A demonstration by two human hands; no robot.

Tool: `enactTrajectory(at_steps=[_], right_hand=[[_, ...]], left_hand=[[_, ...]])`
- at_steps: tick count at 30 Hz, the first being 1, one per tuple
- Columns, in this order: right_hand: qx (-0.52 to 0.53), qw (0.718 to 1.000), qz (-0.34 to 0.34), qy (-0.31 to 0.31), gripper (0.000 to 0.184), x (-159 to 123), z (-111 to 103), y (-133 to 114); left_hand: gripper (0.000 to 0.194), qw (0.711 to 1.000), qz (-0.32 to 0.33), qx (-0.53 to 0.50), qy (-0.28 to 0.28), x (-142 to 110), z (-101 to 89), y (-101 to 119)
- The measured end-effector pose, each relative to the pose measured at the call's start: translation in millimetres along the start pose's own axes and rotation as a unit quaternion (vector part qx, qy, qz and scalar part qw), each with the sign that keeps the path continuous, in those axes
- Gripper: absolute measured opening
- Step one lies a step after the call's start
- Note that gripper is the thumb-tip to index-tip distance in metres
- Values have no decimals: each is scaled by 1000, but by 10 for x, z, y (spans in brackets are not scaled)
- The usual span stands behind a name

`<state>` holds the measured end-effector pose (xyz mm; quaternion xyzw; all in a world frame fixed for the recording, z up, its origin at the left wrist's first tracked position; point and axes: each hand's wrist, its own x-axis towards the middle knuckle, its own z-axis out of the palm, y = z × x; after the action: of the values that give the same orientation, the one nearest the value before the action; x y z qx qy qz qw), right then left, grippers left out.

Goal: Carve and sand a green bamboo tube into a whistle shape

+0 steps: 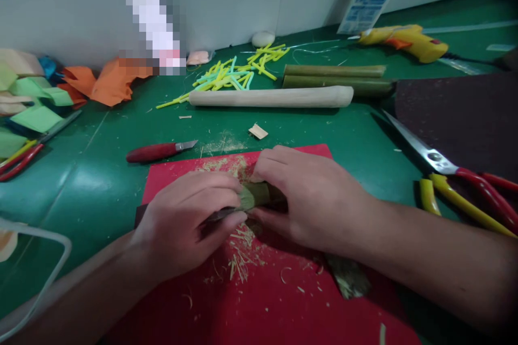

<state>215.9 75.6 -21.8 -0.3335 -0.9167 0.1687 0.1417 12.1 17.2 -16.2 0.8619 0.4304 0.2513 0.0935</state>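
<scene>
Bamboo tube (pixel 256 195), green, short and round, shows in the head view over a flat red mat (pixel 243 321), its long axis running sideways. The left hand (pixel 182 215) is clamped about its left end, the right hand (pixel 319 199) about its right; neither lies nearer.

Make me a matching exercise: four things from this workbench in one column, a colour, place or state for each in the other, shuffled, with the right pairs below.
Things
1. knife
2. glue gun
3. bamboo piece
4. mat

Descriptions
A. yellow, with an orange trigger
B. between the left hand and right hand
C. red-handled, blade exposed
D. flat and red, littered with shavings

Pairs: 1-C; 2-A; 3-B; 4-D
</scene>
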Motion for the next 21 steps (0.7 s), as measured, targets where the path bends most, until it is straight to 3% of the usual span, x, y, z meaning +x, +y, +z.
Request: enactTrajectory(at_steps=[6,14,21], right_hand=[[2,1000,3,-6,20,-19,2,16],[4,1000,6,-5,21,-13,6,8],[-8,1000,15,5,23,-20,7,-1]], left_hand=[[5,999,40,-4,29,26,21,-4],[4,999,6,6,52,76,46,13],[6,994,96,59,16,5,-7,-9]])
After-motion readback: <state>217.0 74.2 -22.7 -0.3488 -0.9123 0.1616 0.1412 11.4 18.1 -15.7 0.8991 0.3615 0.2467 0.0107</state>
